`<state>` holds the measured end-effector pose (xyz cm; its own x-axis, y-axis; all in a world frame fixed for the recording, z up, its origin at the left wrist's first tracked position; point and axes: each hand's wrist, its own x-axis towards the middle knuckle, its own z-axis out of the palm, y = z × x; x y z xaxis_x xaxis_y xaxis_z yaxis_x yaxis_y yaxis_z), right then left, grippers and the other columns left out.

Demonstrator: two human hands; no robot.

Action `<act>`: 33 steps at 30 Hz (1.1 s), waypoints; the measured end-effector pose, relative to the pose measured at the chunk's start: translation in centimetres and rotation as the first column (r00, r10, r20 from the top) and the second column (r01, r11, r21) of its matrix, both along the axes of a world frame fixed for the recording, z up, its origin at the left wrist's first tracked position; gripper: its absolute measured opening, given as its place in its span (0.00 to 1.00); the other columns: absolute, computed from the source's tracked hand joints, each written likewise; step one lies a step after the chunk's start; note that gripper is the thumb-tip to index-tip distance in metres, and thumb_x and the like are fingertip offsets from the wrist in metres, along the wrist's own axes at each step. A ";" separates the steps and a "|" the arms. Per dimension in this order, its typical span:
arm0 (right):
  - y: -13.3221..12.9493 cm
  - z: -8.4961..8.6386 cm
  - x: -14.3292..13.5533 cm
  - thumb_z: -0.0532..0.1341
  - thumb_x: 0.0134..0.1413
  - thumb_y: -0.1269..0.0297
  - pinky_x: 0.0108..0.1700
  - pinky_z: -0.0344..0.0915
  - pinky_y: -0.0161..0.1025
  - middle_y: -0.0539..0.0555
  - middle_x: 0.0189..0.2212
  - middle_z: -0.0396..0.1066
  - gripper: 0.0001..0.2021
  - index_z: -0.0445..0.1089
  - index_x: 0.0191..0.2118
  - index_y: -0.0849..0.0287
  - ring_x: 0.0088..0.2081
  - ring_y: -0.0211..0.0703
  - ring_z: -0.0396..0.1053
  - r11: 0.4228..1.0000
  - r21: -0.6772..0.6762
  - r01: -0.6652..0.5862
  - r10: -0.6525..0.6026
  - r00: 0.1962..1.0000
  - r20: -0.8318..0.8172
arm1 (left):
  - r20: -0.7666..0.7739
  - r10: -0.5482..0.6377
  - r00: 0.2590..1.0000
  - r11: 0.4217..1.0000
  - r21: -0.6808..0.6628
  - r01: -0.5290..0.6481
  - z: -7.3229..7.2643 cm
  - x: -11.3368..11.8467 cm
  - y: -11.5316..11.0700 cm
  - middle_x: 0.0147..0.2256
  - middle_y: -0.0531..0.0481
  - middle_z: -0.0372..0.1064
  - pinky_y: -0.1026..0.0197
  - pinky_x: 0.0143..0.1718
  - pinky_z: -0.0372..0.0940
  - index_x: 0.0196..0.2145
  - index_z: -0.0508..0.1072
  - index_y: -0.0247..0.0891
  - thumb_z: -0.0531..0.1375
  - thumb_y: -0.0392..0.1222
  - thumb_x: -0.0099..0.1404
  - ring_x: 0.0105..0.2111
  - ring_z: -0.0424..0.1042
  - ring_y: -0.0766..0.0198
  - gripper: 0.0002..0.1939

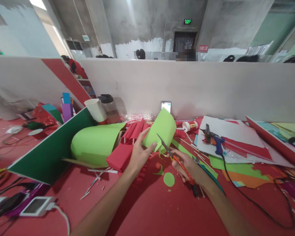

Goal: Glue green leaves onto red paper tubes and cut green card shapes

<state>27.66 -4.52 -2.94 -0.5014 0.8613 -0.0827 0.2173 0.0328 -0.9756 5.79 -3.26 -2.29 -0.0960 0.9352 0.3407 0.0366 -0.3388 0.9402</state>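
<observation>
My left hand (141, 149) grips a curved sheet of light green paper (163, 126) by its left edge, thumb on the near face. In my right hand (183, 164) is a pair of scissors with red-orange handles (185, 170). The scissors' blades lie against the lower part of the green paper; whether they are cutting through it I cannot tell. On the table below lies a green paper disc (169, 179), beside a curved green scrap (159, 170). A red paper-covered box (120, 157) stands left of my left hand, with red paper rolls (134, 131) behind it.
A glue gun (213, 139) with a black cord rests on papers at the right. A large green paper arch (95, 144) and a dark green board (54, 147) stand at the left. Behind them are a white cup (95, 109) and a jug (110, 108). A partition (142, 85) closes the back.
</observation>
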 end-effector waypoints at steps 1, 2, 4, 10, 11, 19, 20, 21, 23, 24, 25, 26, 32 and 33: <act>0.0 0.0 0.0 0.66 0.59 0.49 0.14 0.61 0.28 0.41 0.19 0.61 0.21 0.67 0.52 0.55 0.12 0.30 0.58 1.000 -0.007 0.000 0.000 1.000 -0.002 | 0.000 -0.001 1.000 1.000 -0.002 0.001 0.0 0.0 0.0 0.58 0.43 0.69 0.53 0.50 0.70 0.65 0.60 0.43 0.65 0.46 0.64 0.52 0.73 0.51 0.35; 0.0 0.1 0.1 0.66 0.58 0.49 0.14 0.61 0.28 0.40 0.18 0.60 0.22 0.67 0.52 0.55 0.12 0.30 0.58 1.000 -0.013 0.001 -0.001 1.000 0.000 | -0.001 -0.002 1.000 1.000 -0.005 0.002 0.0 0.0 0.0 0.58 0.43 0.69 0.53 0.51 0.70 0.65 0.61 0.43 0.65 0.47 0.64 0.53 0.73 0.51 0.34; 0.1 0.1 0.1 0.66 0.58 0.48 0.14 0.60 0.28 0.39 0.16 0.58 0.21 0.68 0.52 0.55 0.11 0.31 0.58 1.000 -0.021 0.003 -0.003 1.000 0.013 | -0.007 0.001 1.000 1.000 -0.011 -0.001 0.1 0.0 0.0 0.58 0.43 0.68 0.52 0.51 0.70 0.65 0.61 0.43 0.65 0.47 0.64 0.53 0.72 0.50 0.34; 0.2 -0.1 0.2 0.65 0.59 0.48 0.14 0.59 0.28 0.39 0.14 0.57 0.21 0.68 0.51 0.55 0.11 0.32 0.58 1.000 -0.028 0.011 -0.010 0.999 0.031 | -0.002 -0.004 1.000 1.000 -0.014 0.004 0.2 0.0 -0.1 0.59 0.43 0.68 0.52 0.51 0.70 0.65 0.61 0.44 0.65 0.47 0.64 0.54 0.72 0.49 0.34; 0.2 -0.1 0.2 0.65 0.59 0.48 0.14 0.60 0.28 0.39 0.14 0.57 0.21 0.68 0.51 0.55 0.11 0.32 0.58 1.000 -0.025 0.010 -0.009 0.999 0.032 | 0.003 -0.008 1.000 1.000 -0.014 0.008 0.2 0.0 -0.1 0.59 0.43 0.68 0.52 0.51 0.70 0.66 0.61 0.44 0.65 0.47 0.64 0.54 0.72 0.49 0.35; 0.1 0.3 0.1 0.66 0.59 0.50 0.14 0.58 0.26 0.39 0.13 0.58 0.19 0.68 0.49 0.56 0.11 0.32 0.59 1.000 -0.026 0.001 -0.001 1.000 0.021 | -0.017 -0.019 1.000 1.000 -0.014 0.018 0.2 -0.3 0.1 0.62 0.43 0.66 0.51 0.55 0.68 0.65 0.63 0.43 0.64 0.47 0.65 0.57 0.70 0.49 0.33; 0.1 0.4 0.1 0.66 0.58 0.50 0.14 0.59 0.27 0.39 0.13 0.58 0.20 0.68 0.49 0.56 0.11 0.32 0.59 1.000 -0.026 0.004 -0.003 1.000 0.020 | -0.020 -0.016 1.000 1.000 -0.011 0.015 0.2 -0.3 0.1 0.62 0.43 0.66 0.51 0.55 0.67 0.65 0.64 0.43 0.64 0.47 0.65 0.57 0.70 0.49 0.32; 0.1 0.4 0.1 0.66 0.58 0.49 0.14 0.59 0.27 0.39 0.13 0.58 0.20 0.68 0.49 0.56 0.11 0.31 0.58 1.000 -0.025 0.005 -0.005 1.000 0.023 | -0.021 -0.013 1.000 1.000 -0.009 0.013 0.2 -0.3 0.1 0.62 0.43 0.66 0.51 0.55 0.67 0.65 0.64 0.43 0.64 0.47 0.65 0.57 0.70 0.49 0.32; 0.1 0.3 0.1 0.65 0.58 0.48 0.14 0.58 0.27 0.39 0.14 0.58 0.20 0.68 0.49 0.56 0.11 0.31 0.58 1.000 -0.016 0.007 -0.006 0.999 0.040 | -0.017 -0.015 1.000 1.000 -0.011 0.015 0.2 -0.3 0.1 0.61 0.43 0.67 0.51 0.55 0.68 0.65 0.64 0.43 0.64 0.47 0.65 0.56 0.70 0.49 0.32; 0.1 0.2 0.1 0.65 0.58 0.47 0.13 0.58 0.27 0.39 0.15 0.59 0.21 0.68 0.50 0.56 0.11 0.31 0.58 1.000 -0.008 0.005 -0.004 0.999 0.049 | -0.013 -0.018 1.000 1.000 -0.015 0.018 0.1 -0.3 0.1 0.61 0.43 0.67 0.52 0.54 0.68 0.65 0.63 0.43 0.64 0.47 0.66 0.56 0.71 0.50 0.32; 0.1 0.2 0.2 0.65 0.59 0.47 0.13 0.57 0.27 0.40 0.15 0.59 0.21 0.68 0.50 0.56 0.11 0.31 0.58 1.000 0.006 0.000 -0.001 0.998 0.056 | -0.011 -0.023 1.000 1.000 -0.018 0.022 0.1 -0.3 0.2 0.61 0.43 0.67 0.52 0.54 0.68 0.65 0.63 0.43 0.64 0.47 0.66 0.55 0.71 0.50 0.32; 0.1 0.1 0.2 0.65 0.59 0.47 0.14 0.57 0.27 0.40 0.16 0.60 0.22 0.67 0.50 0.56 0.12 0.31 0.58 1.000 0.019 -0.005 0.004 0.998 0.062 | -0.013 -0.027 1.000 0.999 -0.020 0.027 0.1 -0.4 0.2 0.60 0.43 0.68 0.52 0.53 0.69 0.65 0.63 0.43 0.64 0.47 0.65 0.55 0.72 0.50 0.32; 0.2 0.2 0.7 0.65 0.59 0.46 0.17 0.58 0.29 0.41 0.19 0.60 0.24 0.66 0.53 0.56 0.14 0.31 0.58 0.996 0.067 -0.054 0.049 0.996 0.074 | -0.018 -0.103 0.995 0.993 -0.057 0.102 0.1 -0.7 0.4 0.55 0.43 0.73 0.54 0.43 0.73 0.66 0.63 0.43 0.65 0.48 0.64 0.46 0.76 0.51 0.35; 0.2 0.3 0.7 0.65 0.59 0.46 0.18 0.59 0.29 0.42 0.19 0.60 0.24 0.66 0.54 0.56 0.15 0.32 0.59 0.996 0.070 -0.059 0.053 0.996 0.077 | -0.017 -0.114 0.993 0.991 -0.067 0.113 0.1 -0.7 0.4 0.54 0.43 0.74 0.54 0.42 0.73 0.66 0.62 0.43 0.66 0.48 0.64 0.45 0.77 0.51 0.35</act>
